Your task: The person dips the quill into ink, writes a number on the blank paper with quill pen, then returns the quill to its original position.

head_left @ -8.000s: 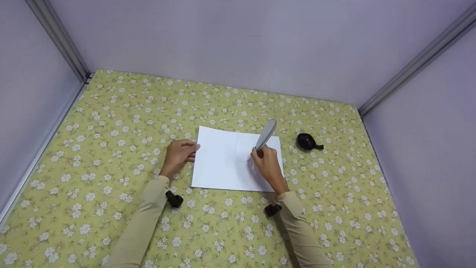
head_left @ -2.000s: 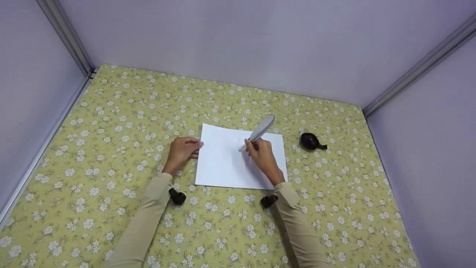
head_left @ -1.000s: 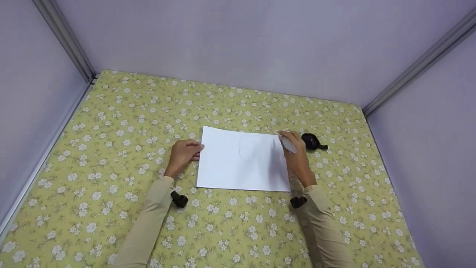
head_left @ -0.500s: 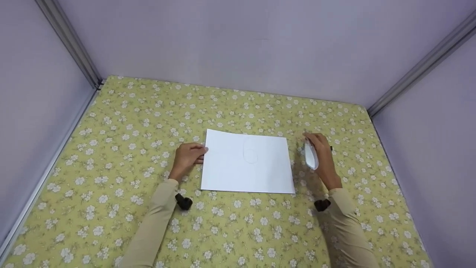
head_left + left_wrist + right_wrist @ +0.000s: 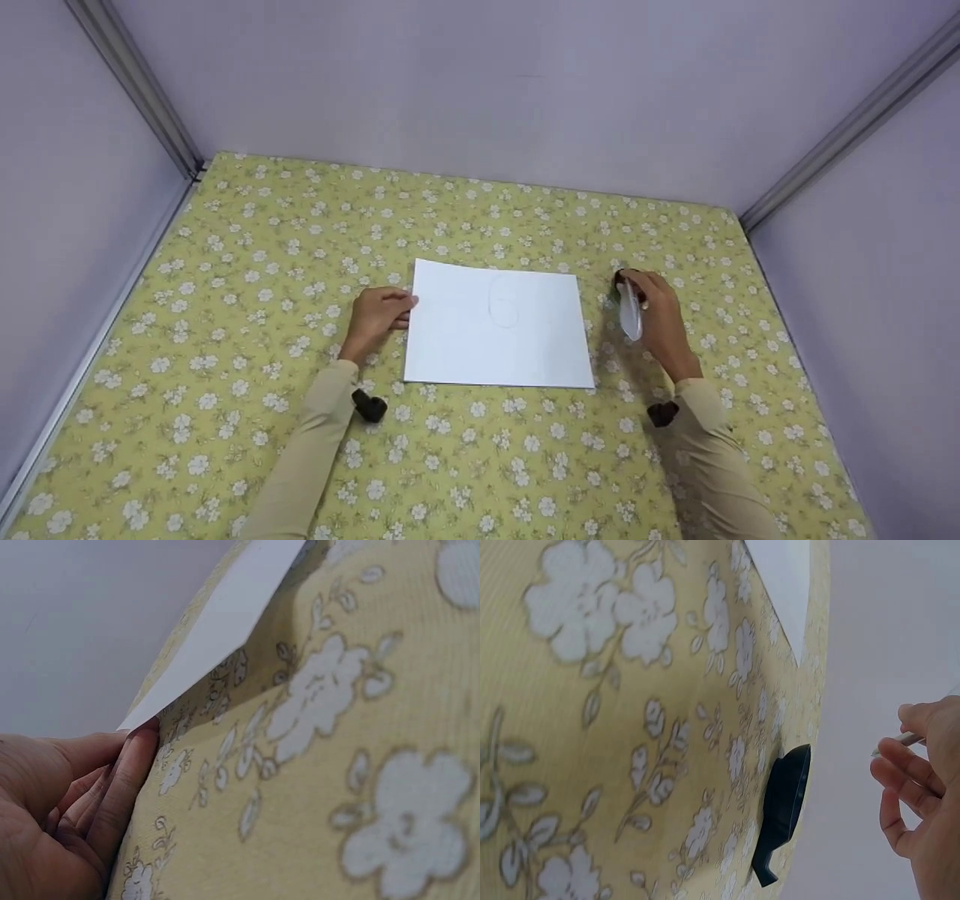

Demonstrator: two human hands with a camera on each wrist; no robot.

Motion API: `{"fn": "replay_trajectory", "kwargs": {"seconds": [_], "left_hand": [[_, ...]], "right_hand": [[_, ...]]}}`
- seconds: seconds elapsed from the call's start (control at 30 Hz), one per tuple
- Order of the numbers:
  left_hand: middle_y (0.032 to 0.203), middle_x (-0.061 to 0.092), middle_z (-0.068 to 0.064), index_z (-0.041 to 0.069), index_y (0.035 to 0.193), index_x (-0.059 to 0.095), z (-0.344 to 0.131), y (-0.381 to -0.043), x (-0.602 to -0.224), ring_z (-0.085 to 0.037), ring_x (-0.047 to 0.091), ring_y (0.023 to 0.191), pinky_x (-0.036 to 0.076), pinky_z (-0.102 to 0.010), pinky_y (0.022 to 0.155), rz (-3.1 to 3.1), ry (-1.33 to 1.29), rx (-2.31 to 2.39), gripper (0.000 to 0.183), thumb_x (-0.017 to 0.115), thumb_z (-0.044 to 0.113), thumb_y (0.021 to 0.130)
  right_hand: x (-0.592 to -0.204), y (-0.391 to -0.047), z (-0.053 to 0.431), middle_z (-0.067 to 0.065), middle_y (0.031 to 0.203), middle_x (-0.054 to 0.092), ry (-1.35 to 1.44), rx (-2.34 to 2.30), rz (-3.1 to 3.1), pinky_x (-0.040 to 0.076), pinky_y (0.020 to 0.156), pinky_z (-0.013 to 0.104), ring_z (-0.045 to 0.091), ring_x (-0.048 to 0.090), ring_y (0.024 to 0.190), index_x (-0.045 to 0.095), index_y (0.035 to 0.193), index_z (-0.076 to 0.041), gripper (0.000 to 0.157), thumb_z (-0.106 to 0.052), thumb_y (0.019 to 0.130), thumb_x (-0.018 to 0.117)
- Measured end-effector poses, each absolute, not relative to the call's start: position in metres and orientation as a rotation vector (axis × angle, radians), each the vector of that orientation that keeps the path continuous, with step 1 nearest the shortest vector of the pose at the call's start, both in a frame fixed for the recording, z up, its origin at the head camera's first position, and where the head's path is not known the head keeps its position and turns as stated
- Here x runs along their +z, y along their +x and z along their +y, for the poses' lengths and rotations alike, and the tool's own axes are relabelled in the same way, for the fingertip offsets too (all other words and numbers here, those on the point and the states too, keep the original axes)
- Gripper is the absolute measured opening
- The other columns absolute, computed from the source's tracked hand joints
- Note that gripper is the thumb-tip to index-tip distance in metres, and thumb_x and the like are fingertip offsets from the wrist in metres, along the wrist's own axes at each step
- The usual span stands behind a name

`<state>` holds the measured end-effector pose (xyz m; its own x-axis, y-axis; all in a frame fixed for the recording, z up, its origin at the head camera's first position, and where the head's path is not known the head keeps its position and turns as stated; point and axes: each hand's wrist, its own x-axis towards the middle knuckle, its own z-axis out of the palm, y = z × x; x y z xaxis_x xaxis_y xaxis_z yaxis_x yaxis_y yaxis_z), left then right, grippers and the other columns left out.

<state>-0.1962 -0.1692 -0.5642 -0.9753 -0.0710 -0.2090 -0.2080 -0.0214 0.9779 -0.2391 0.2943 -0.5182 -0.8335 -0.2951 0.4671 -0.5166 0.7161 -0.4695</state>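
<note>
A white sheet of paper (image 5: 457, 337) lies before me, with a faint thin 6-like line (image 5: 490, 300) on its upper middle. My left hand (image 5: 377, 315) pinches the sheet's left edge between thumb and fingers; the left wrist view has that paper edge (image 5: 217, 637) lifted above the cloth. Right of the sheet, my right hand (image 5: 664, 322) holds a feather quill pen (image 5: 630, 315) between thumb and fingertips, its pale vane turned toward me. Below that hand is a small black bowl with a short handle (image 5: 787, 795), partly hidden in the head view; the quill tip (image 5: 876, 753) stays apart from it.
Yellow floral cloth (image 5: 300, 247) covers the table. Pale walls (image 5: 465, 90) enclose its back and sides, with metal posts (image 5: 135, 90) at the corners. Dark wrist cameras (image 5: 370, 406) sit at both cuffs.
My right hand has lifted the quill off the paper and carried it right, over the black bowl, the vane swinging toward me. The drawn line has become 6-like. My left hand keeps its pinch.
</note>
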Motion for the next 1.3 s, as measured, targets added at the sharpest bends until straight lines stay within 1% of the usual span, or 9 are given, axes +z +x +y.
{"fn": "replay_trajectory", "kwargs": {"seconds": [0.17, 0.33, 0.53, 0.67, 0.77, 0.9, 1.03, 1.2, 1.3], "left_hand": [[0.086, 0.072, -0.011, -0.007, 0.117, 0.074, -0.17, -0.197, -0.565, -0.012, 0.071, 0.071, 0.066, -0.026, 0.07, 2.12, -0.309, 2.146, 0.023, 0.071, 0.01, 0.101], [0.089, 0.074, -0.012, -0.005, 0.118, 0.075, -0.171, -0.2, -0.563, -0.012, 0.073, 0.072, 0.066, -0.027, 0.072, 2.147, -0.301, 2.117, 0.024, 0.072, 0.012, 0.101], [0.093, 0.075, -0.014, -0.004, 0.118, 0.075, -0.171, -0.199, -0.563, -0.012, 0.073, 0.073, 0.066, -0.027, 0.072, 2.173, -0.306, 2.088, 0.025, 0.072, 0.013, 0.101], [0.093, 0.075, -0.015, -0.005, 0.117, 0.076, -0.171, -0.198, -0.565, -0.012, 0.074, 0.073, 0.066, -0.027, 0.072, 2.182, -0.325, 2.079, 0.025, 0.072, 0.014, 0.101], [0.093, 0.076, -0.015, -0.005, 0.117, 0.076, -0.172, -0.197, -0.566, -0.012, 0.074, 0.073, 0.066, -0.027, 0.072, 2.184, -0.331, 2.078, 0.025, 0.072, 0.014, 0.101], [0.094, 0.075, -0.015, -0.004, 0.119, 0.076, -0.174, -0.195, -0.565, -0.012, 0.074, 0.075, 0.066, -0.027, 0.074, 2.187, -0.321, 2.068, 0.026, 0.072, 0.016, 0.101], [0.093, 0.075, -0.014, -0.003, 0.119, 0.075, -0.174, -0.194, -0.565, -0.013, 0.074, 0.075, 0.067, -0.028, 0.074, 2.184, -0.317, 2.064, 0.026, 0.072, 0.016, 0.101], [0.09, 0.074, -0.013, -0.005, 0.118, 0.075, -0.172, -0.195, -0.565, -0.013, 0.073, 0.072, 0.066, -0.027, 0.071, 2.155, -0.308, 2.111, 0.024, 0.072, 0.012, 0.101], [0.089, 0.074, -0.013, -0.007, 0.116, 0.075, -0.171, -0.196, -0.566, -0.012, 0.073, 0.07, 0.066, -0.027, 0.07, 2.137, -0.299, 2.139, 0.023, 0.072, 0.01, 0.1]], "right_hand": [[-0.52, -0.241, 0.302, 0.025, 0.117, 0.066, 0.633, 0.848, -2.528, 0.057, 0.078, 0.054, 0.036, 0.065, 0.097, 0.067, 0.133, 0.005, 0.04, 0.014, 0.095, 0.068], [-0.521, -0.242, 0.311, 0.025, 0.112, 0.068, 0.582, 0.839, -2.537, 0.059, 0.083, 0.053, 0.037, 0.067, 0.096, 0.07, 0.128, 0.005, 0.03, 0.006, 0.098, 0.07], [-0.522, -0.237, 0.32, 0.025, 0.118, 0.066, 0.61, 0.831, -2.576, 0.057, 0.085, 0.052, 0.037, 0.065, 0.101, 0.067, 0.13, 0.006, 0.03, 0.009, 0.099, 0.065], [-0.525, -0.233, 0.324, 0.025, 0.122, 0.065, 0.686, 0.863, -2.571, 0.054, 0.089, 0.042, 0.037, 0.064, 0.108, 0.064, 0.132, 0.008, 0.034, 0.014, 0.099, 0.06], [-0.527, -0.232, 0.327, 0.025, 0.125, 0.065, 0.715, 0.868, -2.554, 0.053, 0.092, 0.037, 0.039, 0.064, 0.112, 0.062, 0.133, 0.008, 0.037, 0.017, 0.096, 0.062], [-0.529, -0.231, 0.33, 0.027, 0.124, 0.064, 0.7, 0.847, -2.558, 0.052, 0.091, 0.042, 0.04, 0.063, 0.112, 0.062, 0.133, 0.008, 0.041, 0.019, 0.093, 0.065], [-0.528, -0.23, 0.333, 0.027, 0.124, 0.063, 0.653, 0.845, -2.597, 0.052, 0.09, 0.045, 0.038, 0.062, 0.109, 0.062, 0.133, 0.006, 0.038, 0.017, 0.096, 0.062], [-0.528, -0.228, 0.338, 0.024, 0.125, 0.062, 0.603, 0.876, -2.611, 0.051, 0.098, 0.043, 0.037, 0.062, 0.115, 0.062, 0.133, 0.004, 0.037, 0.018, 0.099, 0.058], [-0.528, -0.228, 0.34, 0.023, 0.124, 0.063, 0.588, 0.868, -2.608, 0.05, 0.097, 0.041, 0.037, 0.062, 0.114, 0.063, 0.133, 0.004, 0.034, 0.016, 0.101, 0.056]]}}
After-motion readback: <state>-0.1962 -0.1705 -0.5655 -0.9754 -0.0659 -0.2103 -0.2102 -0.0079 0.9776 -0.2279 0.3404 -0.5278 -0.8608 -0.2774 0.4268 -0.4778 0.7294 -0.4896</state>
